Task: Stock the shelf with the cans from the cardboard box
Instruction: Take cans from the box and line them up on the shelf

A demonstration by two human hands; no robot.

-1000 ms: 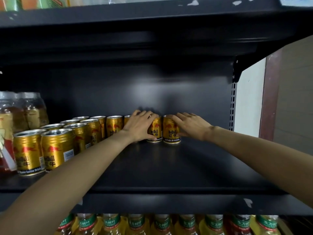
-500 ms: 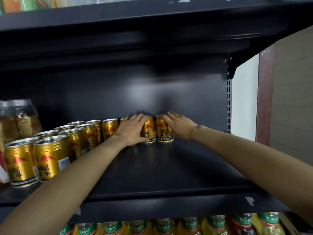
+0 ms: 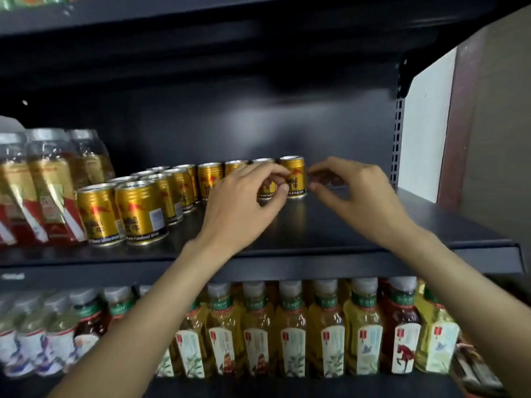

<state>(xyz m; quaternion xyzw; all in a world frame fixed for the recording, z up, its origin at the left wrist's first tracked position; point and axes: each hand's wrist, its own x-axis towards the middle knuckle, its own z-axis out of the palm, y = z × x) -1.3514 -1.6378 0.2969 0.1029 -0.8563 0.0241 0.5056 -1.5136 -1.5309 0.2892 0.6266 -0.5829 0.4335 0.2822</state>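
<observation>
Hands blurred: left hand (image 3: 244, 202) half hiding back-edge cans (image 3: 293, 177) on shelf (image 3: 373, 225), fingers loosely curled, grip unclear; right hand (image 3: 353, 193) curled, holding nothing.

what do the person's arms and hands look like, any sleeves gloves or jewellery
Both arms are bare up to the frame's edge, with no sleeves in view. The left hand and right hand wear no gloves, and no rings, watch or wristband show. The picture is slightly blurred, so finer details cannot be told.

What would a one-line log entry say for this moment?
stage: placing cans | left hand: by second-last can | right hand: beside end can, holding nothing | shelf: right side bare
</observation>
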